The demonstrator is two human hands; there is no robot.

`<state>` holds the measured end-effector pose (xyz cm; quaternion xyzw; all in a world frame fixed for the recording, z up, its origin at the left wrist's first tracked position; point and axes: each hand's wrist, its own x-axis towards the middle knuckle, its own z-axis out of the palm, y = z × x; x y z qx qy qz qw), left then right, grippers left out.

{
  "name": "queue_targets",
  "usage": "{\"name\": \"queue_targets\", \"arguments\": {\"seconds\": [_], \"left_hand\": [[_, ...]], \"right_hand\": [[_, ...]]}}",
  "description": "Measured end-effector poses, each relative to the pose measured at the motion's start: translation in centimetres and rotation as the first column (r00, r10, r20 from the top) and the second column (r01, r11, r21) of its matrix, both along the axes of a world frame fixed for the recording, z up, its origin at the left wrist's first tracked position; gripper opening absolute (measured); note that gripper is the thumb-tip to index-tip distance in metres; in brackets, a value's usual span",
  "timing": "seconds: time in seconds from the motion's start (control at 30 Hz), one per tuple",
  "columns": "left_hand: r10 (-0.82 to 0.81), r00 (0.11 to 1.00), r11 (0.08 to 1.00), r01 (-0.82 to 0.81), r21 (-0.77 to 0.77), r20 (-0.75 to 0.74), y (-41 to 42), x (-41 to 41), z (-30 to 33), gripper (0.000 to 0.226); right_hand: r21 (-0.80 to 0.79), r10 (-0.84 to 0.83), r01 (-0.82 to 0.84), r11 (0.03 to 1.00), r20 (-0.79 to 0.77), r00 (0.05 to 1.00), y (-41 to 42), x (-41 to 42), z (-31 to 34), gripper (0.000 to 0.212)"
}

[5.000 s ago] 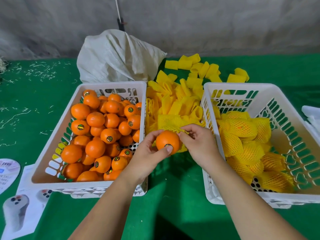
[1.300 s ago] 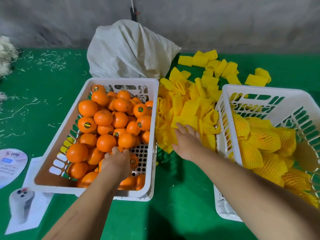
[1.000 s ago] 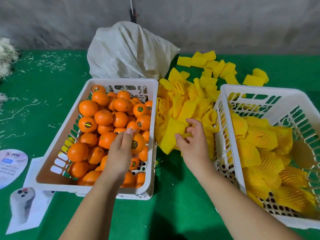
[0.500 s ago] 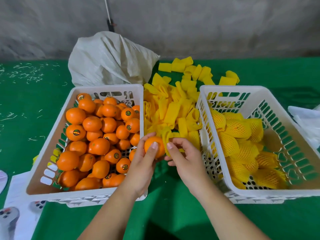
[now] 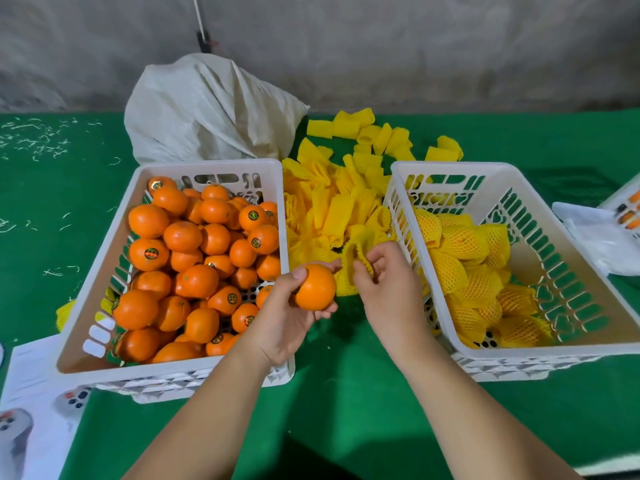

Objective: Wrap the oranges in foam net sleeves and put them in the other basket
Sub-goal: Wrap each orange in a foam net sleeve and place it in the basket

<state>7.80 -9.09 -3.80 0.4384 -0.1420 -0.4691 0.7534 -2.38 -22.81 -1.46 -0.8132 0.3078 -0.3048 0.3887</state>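
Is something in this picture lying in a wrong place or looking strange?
One small oddity: a yellow foam sleeve lies alone on the green cloth outside the left basket, apart from the sleeve pile between the baskets. White scraps are scattered over the cloth at far left. Otherwise nothing stands out.

A green-covered table carries it all. On the left sits a white basket of bare oranges, on the right a second white basket of netted fruit. Between them and beyond, a pile of yellow foam sleeves spreads across the cloth. A pale woven sack slumps at the far side. Printed paper sheets lie at the near left, white scraps litter the far left, and a white plastic bag lies at the right edge.
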Motion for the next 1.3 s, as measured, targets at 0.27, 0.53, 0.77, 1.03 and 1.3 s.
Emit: {"name": "queue_targets", "arguments": {"seconds": [0.27,0.53,0.77,1.03,1.3], "left_hand": [[0.044,0.967,0.991,-0.073,0.11,0.249,-0.5,-1.0,-0.1,0.061],[0.324,0.879,0.913,-0.388,0.128,0.351,-1.5,-2.1,-0.8,0.043],[0.263,0.902,0.948,-0.308,0.083,0.342,-1.0,-1.5,-0.2,0.056],[0.18,0.927,0.978,-0.204,0.04,0.33,-0.9,-1.7,-0.7,0.066],[0.362,0.873,0.923,-0.385,0.005,0.326,-1.5,-1.8,-0.7,0.04]], "right_hand": [[0.077,0.155,-0.154,0.985,-0.017,0.988,-1.0,-0.3,-1.2,0.009],[0.257,0.306,-0.33,0.908,0.129,0.943,-0.3,-2.0,-0.2,0.021],[-0.102,0.371,-0.371,0.923,-0.016,0.928,1.7,-2.8,0.0,0.009],[-0.163,0.312,-0.307,0.938,0.006,0.95,0.9,-2.1,0.7,0.009],[-0.328,0.394,-0.341,0.881,0.109,0.913,2.9,-2.4,1.4,0.009]]}}
